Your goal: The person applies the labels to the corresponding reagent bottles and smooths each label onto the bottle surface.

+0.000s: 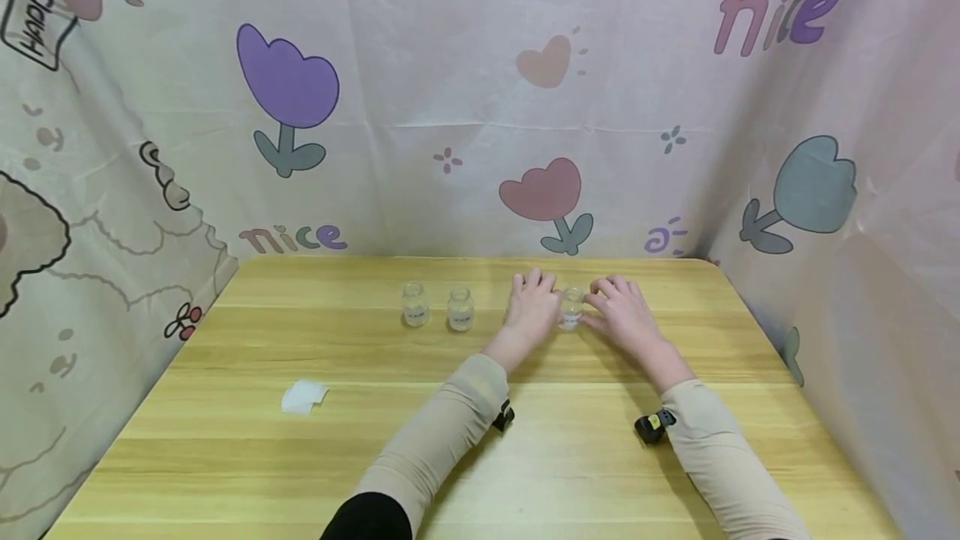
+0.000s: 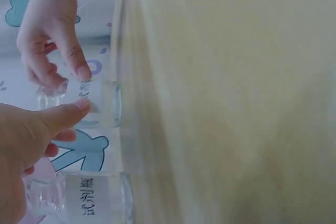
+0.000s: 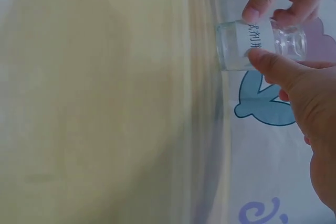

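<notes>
A small clear glass bottle [image 1: 571, 308] stands upright on the table between both hands. A white label [image 3: 255, 39] with dark printed characters lies across its front. My left hand [image 1: 534, 308] grips the bottle from its left side, its thumb [image 2: 71, 113] pressing on the label. From the other side my right hand [image 1: 626, 315] holds it, that thumb [image 3: 268, 62] also on the label and the fingers behind the glass. Another labelled bottle [image 2: 97, 198] stands just left of these hands, mostly hidden by the left hand in the head view.
Two more labelled glass bottles, a left one [image 1: 415, 305] and a right one [image 1: 461, 309], stand further left in the same row. A white piece of paper [image 1: 303, 397] lies on the wooden table [image 1: 225, 457]. A printed curtain [image 1: 420, 65] hangs behind the table's back edge.
</notes>
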Demonstrator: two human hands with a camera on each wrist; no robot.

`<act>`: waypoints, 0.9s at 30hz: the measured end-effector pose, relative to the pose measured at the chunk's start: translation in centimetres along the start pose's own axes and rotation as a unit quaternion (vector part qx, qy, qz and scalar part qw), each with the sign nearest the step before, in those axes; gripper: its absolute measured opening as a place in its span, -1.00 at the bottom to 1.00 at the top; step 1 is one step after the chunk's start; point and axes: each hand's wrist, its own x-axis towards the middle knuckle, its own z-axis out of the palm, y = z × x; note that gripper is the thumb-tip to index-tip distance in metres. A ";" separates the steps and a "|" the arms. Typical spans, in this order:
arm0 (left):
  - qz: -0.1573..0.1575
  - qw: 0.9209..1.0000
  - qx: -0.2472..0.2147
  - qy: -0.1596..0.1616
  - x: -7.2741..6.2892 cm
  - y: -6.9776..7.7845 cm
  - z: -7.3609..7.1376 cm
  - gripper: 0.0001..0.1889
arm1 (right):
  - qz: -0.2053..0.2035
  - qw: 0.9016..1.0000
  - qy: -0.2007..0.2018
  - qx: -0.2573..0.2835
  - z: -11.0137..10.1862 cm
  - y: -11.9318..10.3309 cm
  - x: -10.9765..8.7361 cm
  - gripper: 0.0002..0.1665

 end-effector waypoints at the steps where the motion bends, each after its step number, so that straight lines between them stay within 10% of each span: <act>1: 0.002 1.000 0.000 -0.001 0.0 -0.1 -0.1 -0.56 | 0.001 1.000 -0.002 0.000 -0.1 0.0 0.0 -0.60; 11: 0.036 0.999 0.024 -0.027 0.2 -1.1 -0.9 -0.63 | -0.028 0.999 -0.018 -0.008 -0.8 0.6 0.1 -0.65; 27: 0.047 0.998 0.036 0.024 0.1 -0.6 0.2 -0.74 | -0.012 1.000 -0.021 0.005 -0.4 -0.5 0.4 -0.59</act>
